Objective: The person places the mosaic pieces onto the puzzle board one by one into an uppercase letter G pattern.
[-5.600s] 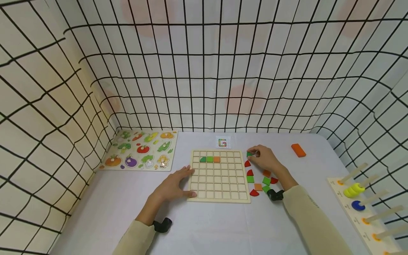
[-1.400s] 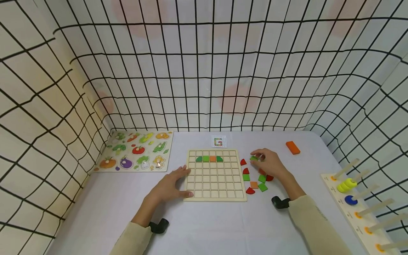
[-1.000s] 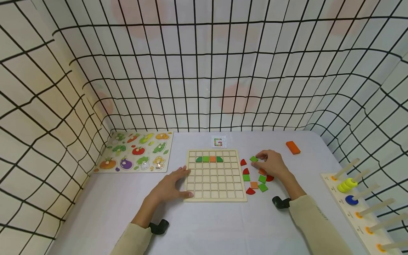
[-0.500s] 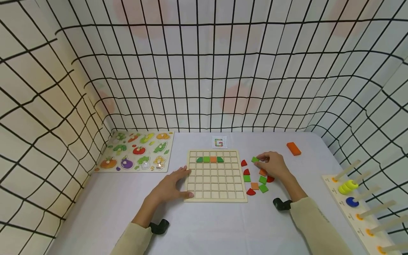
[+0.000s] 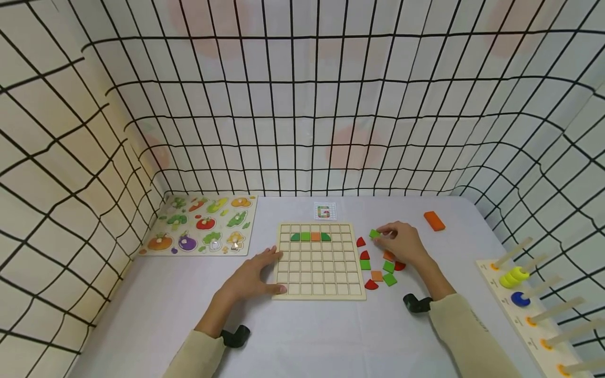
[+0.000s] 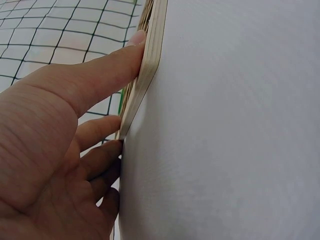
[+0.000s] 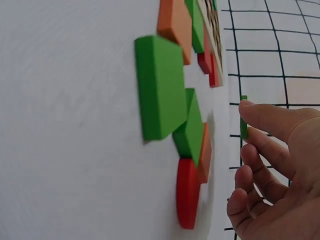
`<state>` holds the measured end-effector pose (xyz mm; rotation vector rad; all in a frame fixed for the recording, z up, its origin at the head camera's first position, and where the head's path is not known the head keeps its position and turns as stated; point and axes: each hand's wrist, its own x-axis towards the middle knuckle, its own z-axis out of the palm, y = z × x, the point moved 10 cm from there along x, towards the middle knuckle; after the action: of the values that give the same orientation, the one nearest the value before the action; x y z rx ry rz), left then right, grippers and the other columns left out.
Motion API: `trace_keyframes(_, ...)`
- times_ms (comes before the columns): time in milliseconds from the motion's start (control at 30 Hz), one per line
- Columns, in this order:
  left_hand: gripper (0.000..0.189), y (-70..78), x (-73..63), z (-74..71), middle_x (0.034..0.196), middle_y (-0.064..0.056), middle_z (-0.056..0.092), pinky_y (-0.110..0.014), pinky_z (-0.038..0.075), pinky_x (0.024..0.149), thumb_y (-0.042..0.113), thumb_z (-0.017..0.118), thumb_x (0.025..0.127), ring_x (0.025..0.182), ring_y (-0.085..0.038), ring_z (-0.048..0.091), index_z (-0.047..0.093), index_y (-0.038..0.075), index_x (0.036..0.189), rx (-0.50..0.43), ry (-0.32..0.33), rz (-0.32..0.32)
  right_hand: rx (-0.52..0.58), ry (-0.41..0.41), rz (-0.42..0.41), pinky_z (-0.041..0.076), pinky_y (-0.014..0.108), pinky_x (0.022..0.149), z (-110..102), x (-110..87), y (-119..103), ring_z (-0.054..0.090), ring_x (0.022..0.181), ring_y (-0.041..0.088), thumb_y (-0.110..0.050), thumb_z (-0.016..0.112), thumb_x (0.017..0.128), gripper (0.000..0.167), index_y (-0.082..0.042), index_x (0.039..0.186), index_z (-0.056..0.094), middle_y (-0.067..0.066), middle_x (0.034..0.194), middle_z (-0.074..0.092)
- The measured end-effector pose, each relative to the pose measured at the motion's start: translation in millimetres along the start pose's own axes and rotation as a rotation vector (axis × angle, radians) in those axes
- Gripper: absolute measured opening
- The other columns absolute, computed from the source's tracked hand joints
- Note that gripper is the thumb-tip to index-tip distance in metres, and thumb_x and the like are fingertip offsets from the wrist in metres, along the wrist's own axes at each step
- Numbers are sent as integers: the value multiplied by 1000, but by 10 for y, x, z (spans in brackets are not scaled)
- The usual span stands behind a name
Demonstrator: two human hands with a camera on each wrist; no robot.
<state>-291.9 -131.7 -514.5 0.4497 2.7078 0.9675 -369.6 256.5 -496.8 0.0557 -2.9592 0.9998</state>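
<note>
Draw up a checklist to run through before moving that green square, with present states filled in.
1. Green square pinched by the right grip: ok.
2. Left grip touching the left side of the board: ok.
3. Four pieces side by side in one row: ok.
4. Card with the G uncovered: ok.
5. Colour for each cell on that card: cannot tell, print too small.
6. Rightmost red piece fully visible in the head view: not ok, partly covered.
</note>
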Motion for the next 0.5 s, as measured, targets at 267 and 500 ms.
trace_keyframes(267,91,-7,-8,12,169,5,32,-55,27,126,49,88,76,159,-23,24,50,23,154,-10,-6,5,7,-22,-20,48,34,80,35,1,-166,53,102,27,-32,78,92,35,-12,121,76,12,114,68)
trace_keyframes(500,91,-21,5,17,169,5,32,-55,27,126,51,88,76,159,-22,24,49,24,155,2,-7,3,49,-47,-46,48,31,73,118,-10,-362,52,101,27,-31,79,91,34,-11,119,76,11,112,67)
